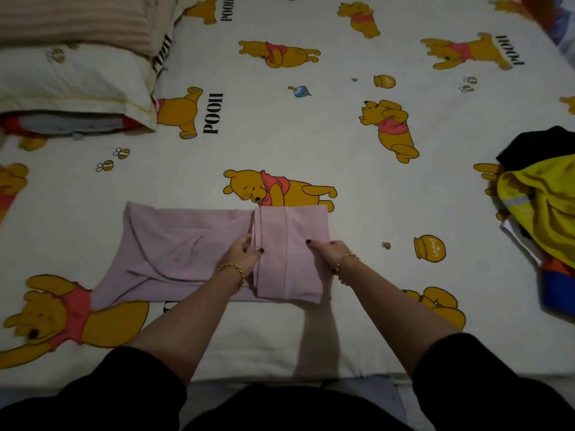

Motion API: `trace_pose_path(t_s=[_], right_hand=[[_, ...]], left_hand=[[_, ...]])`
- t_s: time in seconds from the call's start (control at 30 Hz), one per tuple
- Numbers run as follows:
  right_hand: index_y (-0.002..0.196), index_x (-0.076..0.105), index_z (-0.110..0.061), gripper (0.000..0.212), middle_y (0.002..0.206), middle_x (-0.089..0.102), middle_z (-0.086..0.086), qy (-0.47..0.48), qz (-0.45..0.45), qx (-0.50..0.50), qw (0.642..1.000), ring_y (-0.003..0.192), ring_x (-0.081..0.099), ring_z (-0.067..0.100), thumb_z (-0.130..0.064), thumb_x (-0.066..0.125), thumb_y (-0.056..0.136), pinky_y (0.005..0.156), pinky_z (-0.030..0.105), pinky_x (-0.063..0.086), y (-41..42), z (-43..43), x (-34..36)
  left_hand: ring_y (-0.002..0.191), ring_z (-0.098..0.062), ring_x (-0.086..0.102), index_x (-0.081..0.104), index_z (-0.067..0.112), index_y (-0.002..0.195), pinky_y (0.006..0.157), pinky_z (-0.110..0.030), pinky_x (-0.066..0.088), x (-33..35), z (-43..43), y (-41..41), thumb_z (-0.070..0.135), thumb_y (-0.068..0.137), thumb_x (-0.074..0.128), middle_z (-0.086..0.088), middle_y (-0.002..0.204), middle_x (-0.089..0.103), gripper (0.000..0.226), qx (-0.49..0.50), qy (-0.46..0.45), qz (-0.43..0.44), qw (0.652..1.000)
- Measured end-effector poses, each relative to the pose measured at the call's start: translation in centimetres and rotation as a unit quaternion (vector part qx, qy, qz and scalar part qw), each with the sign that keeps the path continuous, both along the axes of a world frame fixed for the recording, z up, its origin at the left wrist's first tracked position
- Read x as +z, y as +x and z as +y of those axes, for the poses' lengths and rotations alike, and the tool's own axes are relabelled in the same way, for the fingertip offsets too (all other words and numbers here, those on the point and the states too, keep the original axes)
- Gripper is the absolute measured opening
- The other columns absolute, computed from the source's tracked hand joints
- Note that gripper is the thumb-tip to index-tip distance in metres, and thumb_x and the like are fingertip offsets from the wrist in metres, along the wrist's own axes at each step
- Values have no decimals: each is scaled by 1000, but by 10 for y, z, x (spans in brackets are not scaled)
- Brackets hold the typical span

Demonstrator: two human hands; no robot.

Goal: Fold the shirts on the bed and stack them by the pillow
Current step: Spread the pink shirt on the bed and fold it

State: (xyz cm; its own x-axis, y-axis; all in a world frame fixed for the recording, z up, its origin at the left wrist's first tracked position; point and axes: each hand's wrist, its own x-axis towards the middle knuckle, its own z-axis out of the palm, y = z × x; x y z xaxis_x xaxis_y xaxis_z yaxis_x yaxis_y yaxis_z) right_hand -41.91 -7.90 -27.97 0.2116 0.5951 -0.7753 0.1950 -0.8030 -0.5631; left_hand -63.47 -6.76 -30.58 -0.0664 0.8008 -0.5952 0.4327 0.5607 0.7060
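At the bottom of the frame, two black sleeves (124,384) come in from the lower corners, and bare forearms reach up toward the middle. Each wrist carries a gold bracelet (235,270).

The hands meet on a lilac shirt (174,244), which lies flat on the bed (373,213) just below the centre of the frame. The shirt is partly folded. Its right end is doubled over into a narrow upright panel, and the longer left part lies spread out in a single layer with a few creases.

The left hand (244,251) sits at the left edge of the folded panel, with fingers and thumb closed on that edge. The right hand (326,250) is at the panel's right side, its thumb lying across the top of the cloth and its fingers curled at the edge, gripping it. Dark polish shows on the nails.

The sheet is cream with yellow bears, honey pots and bees printed on it.

At the right edge, about mid-height, lies a loose pile (541,200) of clothes, well apart from the shirt. It shows yellow cloth with a grey stripe, something black above it, and blue and orange below.

In the upper left a cream pillow (62,79) rests on the bed. Above it, in the corner, lies a ribbed pinkish cloth (71,20).
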Motion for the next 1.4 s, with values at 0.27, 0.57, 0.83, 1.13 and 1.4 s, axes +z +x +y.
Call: trace_pose_path(t_s=[0.27,0.57,0.83,1.13,1.4], right_hand=[[116,59,-8,43,111,64,9,155,35,67,985,99,61,26,-35,66,84,84,37,52,-36,18,40],[113,58,-1,49,106,63,17,88,346,-101,928,94,57,25,-26,20,94,84,43,47,-109,21,65],[118,53,-5,35,99,54,8,62,103,-26,992,94,53,24,-31,53,93,85,41,48,-152,28,28],[111,60,-2,77,98,66,8,-9,100,7,995,90,63,26,-54,82,58,78,38,54,-231,31,-4],[125,51,0,72,105,59,10,-5,82,21,996,90,56,29,-36,80,70,76,36,48,-226,44,16]], left_hand=[[83,-19,56,59,22,98,76,-31,48,47,1,7,37,91,55,-3,96,62,17,-9,97,40,995],[92,-31,66,67,6,107,92,-50,50,55,18,-68,42,44,76,-14,96,70,73,101,-101,-168,975],[74,-29,55,60,6,90,70,-32,50,85,26,-169,9,45,49,-9,78,55,47,167,-75,-139,973],[106,-31,56,51,3,129,85,-30,42,43,25,-266,16,82,64,-17,126,56,50,108,-51,79,990],[113,-28,53,38,11,141,91,-36,46,37,13,-244,27,86,57,-9,133,51,60,84,-53,72,992]])
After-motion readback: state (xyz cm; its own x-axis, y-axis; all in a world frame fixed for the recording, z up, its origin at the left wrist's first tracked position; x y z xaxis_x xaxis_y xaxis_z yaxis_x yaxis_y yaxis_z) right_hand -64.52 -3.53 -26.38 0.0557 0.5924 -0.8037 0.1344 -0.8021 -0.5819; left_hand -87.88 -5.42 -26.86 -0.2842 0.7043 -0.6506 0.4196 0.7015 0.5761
